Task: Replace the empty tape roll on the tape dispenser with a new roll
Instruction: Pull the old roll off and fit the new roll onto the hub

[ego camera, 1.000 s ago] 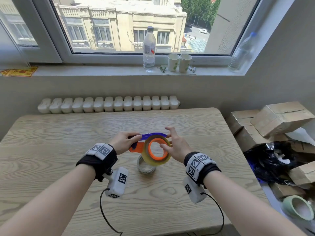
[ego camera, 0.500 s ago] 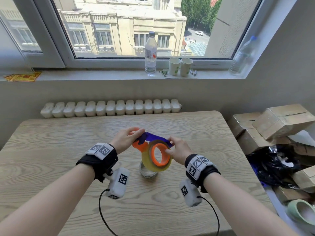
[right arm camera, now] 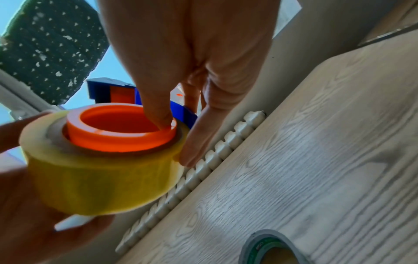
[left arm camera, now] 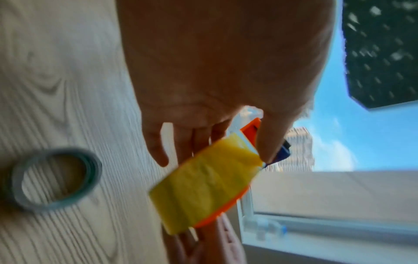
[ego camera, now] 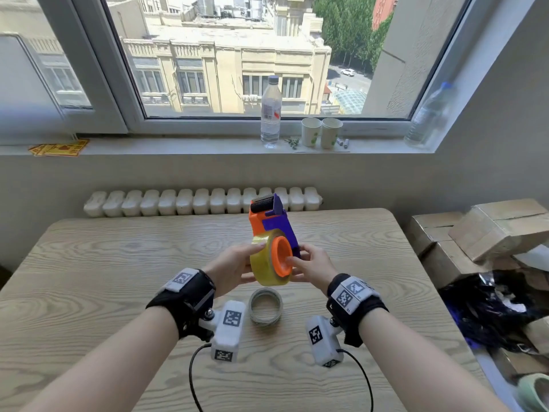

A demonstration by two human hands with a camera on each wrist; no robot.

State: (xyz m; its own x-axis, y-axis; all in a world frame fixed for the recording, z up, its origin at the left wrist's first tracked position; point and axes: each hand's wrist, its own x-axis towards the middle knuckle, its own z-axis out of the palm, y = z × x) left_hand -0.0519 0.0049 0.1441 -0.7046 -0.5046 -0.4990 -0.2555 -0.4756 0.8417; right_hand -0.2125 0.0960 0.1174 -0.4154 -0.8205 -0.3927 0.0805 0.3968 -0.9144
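Observation:
I hold the orange and purple tape dispenser (ego camera: 277, 223) upright above the table, its black roller end pointing up. A full yellow tape roll (ego camera: 265, 270) (right arm camera: 101, 178) sits on its orange hub (ego camera: 281, 257) (right arm camera: 117, 132). My left hand (ego camera: 236, 267) (left arm camera: 214, 135) grips the roll from the left, thumb on its top edge and fingers behind it. The thumb of my right hand (ego camera: 307, 263) (right arm camera: 194, 132) presses on the hub rim while its fingers reach behind the purple side plate. The empty grey roll core (ego camera: 265, 305) (left arm camera: 54, 178) (right arm camera: 269, 248) lies flat on the table under my hands.
The wooden table (ego camera: 104, 278) ends at a white radiator (ego camera: 178, 202) under the window sill. On the sill stand a water bottle (ego camera: 271, 111) and two paper cups (ego camera: 320, 132). Cardboard boxes (ego camera: 490, 230) and black bags (ego camera: 490, 310) crowd the right side.
The dispenser has swung from lying low and sideways to standing upright and higher. My left hand moved from the handle end to the yellow roll; my right thumb went to the hub rim.

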